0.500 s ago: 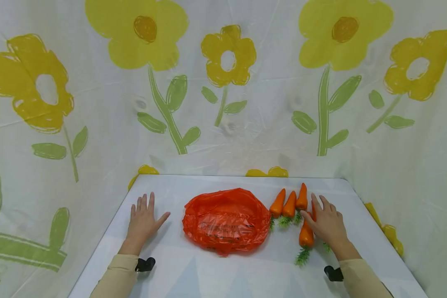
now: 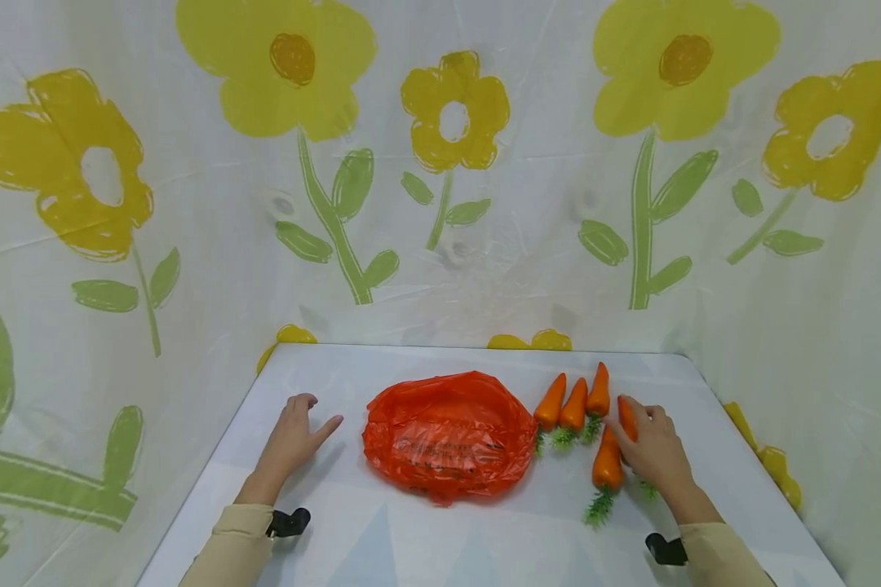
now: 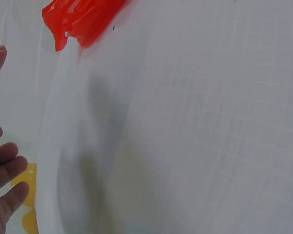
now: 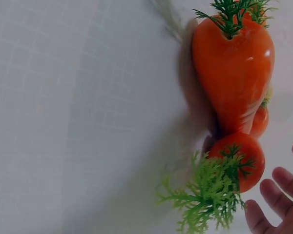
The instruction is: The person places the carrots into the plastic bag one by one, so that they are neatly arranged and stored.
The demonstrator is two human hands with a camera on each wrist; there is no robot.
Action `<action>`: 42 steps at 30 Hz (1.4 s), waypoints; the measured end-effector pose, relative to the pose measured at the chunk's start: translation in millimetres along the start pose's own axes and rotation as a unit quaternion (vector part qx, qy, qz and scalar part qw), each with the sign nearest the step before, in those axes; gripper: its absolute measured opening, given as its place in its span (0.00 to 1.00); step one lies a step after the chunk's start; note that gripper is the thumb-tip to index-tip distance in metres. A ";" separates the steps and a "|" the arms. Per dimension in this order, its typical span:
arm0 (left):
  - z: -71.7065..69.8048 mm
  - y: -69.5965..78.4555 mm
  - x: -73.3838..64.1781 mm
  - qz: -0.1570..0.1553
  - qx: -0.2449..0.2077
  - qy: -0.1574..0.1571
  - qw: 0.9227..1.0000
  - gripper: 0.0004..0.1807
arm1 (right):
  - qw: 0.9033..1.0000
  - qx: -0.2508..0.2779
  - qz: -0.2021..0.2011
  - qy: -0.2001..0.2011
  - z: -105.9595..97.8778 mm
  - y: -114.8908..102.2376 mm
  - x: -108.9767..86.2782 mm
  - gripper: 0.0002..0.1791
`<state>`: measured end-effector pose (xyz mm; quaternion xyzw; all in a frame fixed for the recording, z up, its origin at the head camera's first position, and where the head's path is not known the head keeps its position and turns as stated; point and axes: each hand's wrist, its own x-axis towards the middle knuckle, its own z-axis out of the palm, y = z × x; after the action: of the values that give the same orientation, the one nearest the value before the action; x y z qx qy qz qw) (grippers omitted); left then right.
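My left hand [image 2: 294, 436] is held over the left side of the table, thumb apart and fingers relaxed, with nothing in it. To its right lies a crumpled red plastic bag [image 2: 448, 444], its mouth spread. On the right, my right hand [image 2: 657, 448] is at a carrot [image 2: 626, 417] with green leaves, partly hidden by the hand. In the right wrist view the fingers [image 4: 278, 197] are loosely bent beside that carrot, not closed round it. Another carrot [image 2: 607, 461] lies just left of the hand, leaves toward the front.
Beyond these, three carrots [image 2: 574, 405] lie side by side right of the bag, tips pointing to the back. The white table [image 2: 338, 522] is enclosed by a flower-printed curtain [image 2: 536, 269] at the back and sides.
My left hand's fingers have gone from straight to loosely bent. The right hand has shifted slightly right and its fingers have bent down beside the carrot. Bag and carrots look unmoved.
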<state>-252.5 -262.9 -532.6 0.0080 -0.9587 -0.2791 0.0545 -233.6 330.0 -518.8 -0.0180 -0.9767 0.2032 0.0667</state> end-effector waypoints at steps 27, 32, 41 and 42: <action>16.7 17.3 -1.9 0.025 -0.180 -0.109 0.977 0.46 | 0.988 0.134 0.056 -0.057 3.8 28.6 -1.8 0.30; 21.2 20.8 -2.2 0.044 -0.174 -0.116 0.977 0.53 | 0.987 0.134 0.055 -0.063 4.5 29.8 -0.3 0.29; 26.8 23.3 -1.4 0.083 -0.157 -0.136 0.975 0.57 | 0.987 0.132 0.059 -0.074 4.1 26.8 -0.8 0.30; 27.3 23.7 -1.2 0.090 -0.154 -0.137 0.974 0.58 | 0.986 0.134 0.061 -0.075 3.7 26.1 -1.0 0.30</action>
<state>-253.9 -228.2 -542.9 -0.1250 -0.8992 -0.4160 -0.0520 -232.9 352.5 -532.7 -0.0532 -0.9400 0.3365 -0.0176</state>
